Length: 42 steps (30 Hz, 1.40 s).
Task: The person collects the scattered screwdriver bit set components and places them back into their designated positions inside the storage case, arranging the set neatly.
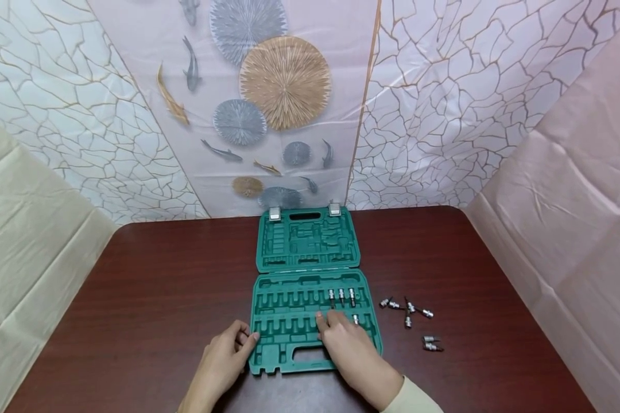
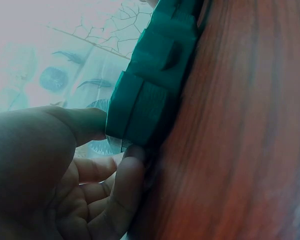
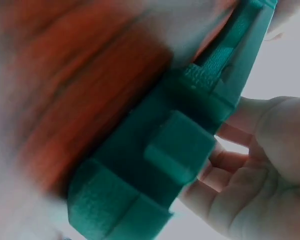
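Note:
A green plastic tool case (image 1: 268,289) lies unfolded on the table, its lid (image 1: 308,229) toward the wall. My left hand (image 1: 220,358) grips the case's left edge, thumb (image 2: 85,125) on top and fingers below. Over the lower slot row, my right hand (image 1: 348,347) reaches down with fingertips among the slots; I cannot tell whether it pinches something. Three bit sockets (image 1: 341,295) sit in the upper row, just beyond those fingers. Another bit socket (image 1: 355,319) shows in the lower row, beside the right hand's knuckles. The case's near edge hides the right fingertips in the right wrist view.
Loose bit sockets (image 1: 408,321) lie scattered to the right of the case, with two more bit sockets (image 1: 431,344) nearer the front. The brown table (image 1: 160,287) reaches back to a patterned cloth wall (image 1: 418,115). A handle opening (image 1: 310,354) cuts through the case's front.

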Each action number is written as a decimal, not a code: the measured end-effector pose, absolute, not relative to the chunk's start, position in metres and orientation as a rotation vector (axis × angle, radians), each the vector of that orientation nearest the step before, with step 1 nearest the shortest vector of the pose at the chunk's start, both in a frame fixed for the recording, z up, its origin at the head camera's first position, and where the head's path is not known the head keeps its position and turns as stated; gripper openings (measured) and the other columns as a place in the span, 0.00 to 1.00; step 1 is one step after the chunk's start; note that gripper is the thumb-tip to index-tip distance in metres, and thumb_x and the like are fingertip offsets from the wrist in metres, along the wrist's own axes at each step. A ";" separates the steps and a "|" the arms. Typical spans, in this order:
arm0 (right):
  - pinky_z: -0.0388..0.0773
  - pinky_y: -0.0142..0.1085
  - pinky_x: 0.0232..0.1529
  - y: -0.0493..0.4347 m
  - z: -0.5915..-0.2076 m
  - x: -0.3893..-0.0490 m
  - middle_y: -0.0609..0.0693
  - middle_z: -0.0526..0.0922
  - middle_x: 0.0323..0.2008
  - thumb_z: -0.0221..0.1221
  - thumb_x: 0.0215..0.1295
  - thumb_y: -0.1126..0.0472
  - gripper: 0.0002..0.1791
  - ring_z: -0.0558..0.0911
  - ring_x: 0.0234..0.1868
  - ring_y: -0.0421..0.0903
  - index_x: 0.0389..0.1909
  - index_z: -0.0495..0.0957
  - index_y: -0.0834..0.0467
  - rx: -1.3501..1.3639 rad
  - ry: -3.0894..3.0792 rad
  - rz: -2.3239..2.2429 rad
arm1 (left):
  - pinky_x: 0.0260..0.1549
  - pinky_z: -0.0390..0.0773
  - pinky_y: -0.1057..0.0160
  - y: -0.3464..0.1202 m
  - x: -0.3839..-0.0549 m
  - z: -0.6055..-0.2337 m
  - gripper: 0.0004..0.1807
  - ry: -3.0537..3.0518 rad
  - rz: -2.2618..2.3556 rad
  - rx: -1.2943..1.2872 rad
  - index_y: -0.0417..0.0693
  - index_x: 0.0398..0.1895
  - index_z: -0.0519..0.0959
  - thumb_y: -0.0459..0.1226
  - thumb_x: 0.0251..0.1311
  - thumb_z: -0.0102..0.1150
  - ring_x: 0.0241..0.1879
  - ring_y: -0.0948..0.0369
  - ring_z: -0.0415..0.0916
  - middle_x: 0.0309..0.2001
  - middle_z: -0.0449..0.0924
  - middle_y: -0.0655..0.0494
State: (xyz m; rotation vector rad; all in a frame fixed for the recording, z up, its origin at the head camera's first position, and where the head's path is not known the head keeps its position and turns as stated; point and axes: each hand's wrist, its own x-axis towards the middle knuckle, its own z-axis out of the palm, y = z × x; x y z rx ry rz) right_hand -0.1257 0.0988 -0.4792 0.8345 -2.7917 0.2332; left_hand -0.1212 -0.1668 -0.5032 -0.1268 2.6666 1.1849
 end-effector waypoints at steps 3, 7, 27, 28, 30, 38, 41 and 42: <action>0.85 0.36 0.29 0.103 -0.475 -0.125 0.58 0.83 0.44 0.68 0.73 0.58 0.23 0.85 0.45 0.51 0.62 0.82 0.66 0.877 -2.874 0.288 | 0.23 0.76 0.61 -0.167 -0.122 -0.504 0.14 2.661 1.183 -0.132 0.47 0.46 0.79 0.48 0.77 0.60 0.24 0.62 0.77 0.33 0.79 0.59; 0.86 0.42 0.42 0.112 -0.470 -0.123 0.58 0.82 0.50 0.65 0.76 0.58 0.23 0.83 0.51 0.53 0.66 0.79 0.65 0.906 -2.970 0.455 | 0.23 0.76 0.60 -0.166 -0.121 -0.505 0.14 2.654 1.179 -0.145 0.47 0.46 0.79 0.48 0.77 0.61 0.23 0.61 0.77 0.33 0.79 0.59; 0.79 0.36 0.35 0.231 -0.452 -0.103 0.43 0.80 0.41 0.74 0.63 0.66 0.20 0.74 0.38 0.38 0.57 0.86 0.54 0.429 -2.782 0.574 | 0.23 0.77 0.60 -0.165 -0.119 -0.505 0.14 2.653 1.176 -0.132 0.47 0.45 0.79 0.49 0.77 0.60 0.23 0.61 0.77 0.32 0.79 0.59; 0.77 0.35 0.34 0.237 -0.453 -0.103 0.44 0.80 0.41 0.74 0.63 0.66 0.21 0.74 0.37 0.38 0.56 0.86 0.54 0.423 -2.782 0.592 | 0.23 0.77 0.60 -0.165 -0.119 -0.505 0.14 2.654 1.178 -0.132 0.47 0.45 0.79 0.48 0.77 0.60 0.23 0.61 0.77 0.32 0.79 0.59; 0.76 0.33 0.33 0.248 -0.457 -0.101 0.44 0.79 0.41 0.75 0.61 0.67 0.21 0.74 0.36 0.37 0.56 0.87 0.54 0.424 -2.777 0.623 | 0.23 0.76 0.60 -0.165 -0.119 -0.504 0.14 2.657 1.178 -0.132 0.47 0.45 0.79 0.48 0.77 0.61 0.23 0.61 0.77 0.33 0.79 0.59; 0.77 0.32 0.34 0.280 -0.474 -0.097 0.43 0.78 0.43 0.76 0.52 0.76 0.29 0.77 0.38 0.35 0.56 0.86 0.55 0.553 -2.712 0.635 | 0.22 0.77 0.60 -0.165 -0.120 -0.504 0.14 2.651 1.185 -0.131 0.46 0.46 0.79 0.48 0.77 0.60 0.23 0.61 0.77 0.33 0.79 0.59; 0.79 0.32 0.34 0.287 -0.479 -0.098 0.43 0.78 0.43 0.74 0.48 0.81 0.32 0.79 0.38 0.36 0.55 0.86 0.55 0.590 -2.704 0.612 | 0.22 0.78 0.60 -0.165 -0.120 -0.503 0.14 2.651 1.190 -0.134 0.45 0.46 0.79 0.48 0.77 0.60 0.22 0.61 0.77 0.33 0.79 0.59; 0.80 0.33 0.34 0.289 -0.481 -0.098 0.43 0.79 0.42 0.74 0.46 0.82 0.33 0.81 0.39 0.37 0.54 0.86 0.56 0.601 -2.696 0.599 | 0.22 0.78 0.60 -0.165 -0.120 -0.503 0.14 2.651 1.189 -0.135 0.45 0.46 0.79 0.48 0.77 0.60 0.22 0.61 0.77 0.33 0.79 0.58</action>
